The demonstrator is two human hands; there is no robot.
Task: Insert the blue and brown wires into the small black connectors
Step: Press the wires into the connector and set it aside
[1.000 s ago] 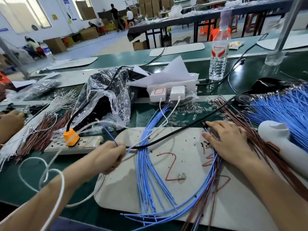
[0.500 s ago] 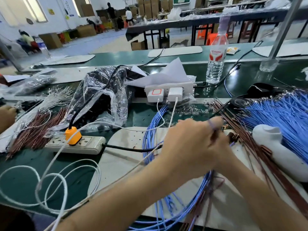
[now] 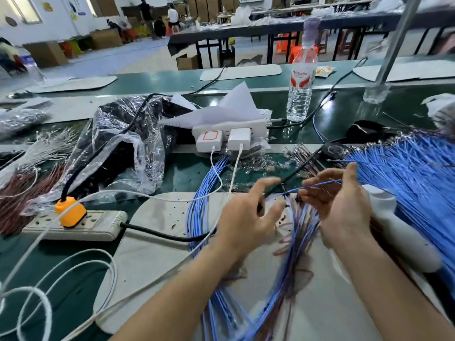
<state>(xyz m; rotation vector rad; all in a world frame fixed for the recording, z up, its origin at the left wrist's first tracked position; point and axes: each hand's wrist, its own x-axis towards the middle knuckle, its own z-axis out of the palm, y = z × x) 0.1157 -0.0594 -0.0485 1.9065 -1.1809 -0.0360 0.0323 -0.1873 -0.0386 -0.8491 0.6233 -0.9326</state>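
The right hand's (image 3: 344,207) fingers (image 3: 307,193) curl and pinch a single blue wire (image 3: 322,184), its free end pointing toward nine o'clock. The left hand's (image 3: 246,217) fingers (image 3: 266,184) are spread and loose, grasping nothing, just beside that end. Beneath both hands, a looped bundle (image 3: 290,274) of blue and brown wires lies on the white mat (image 3: 157,217) on the desk (image 3: 184,173). A loose blue heap (image 3: 406,180) spreads at three o'clock.
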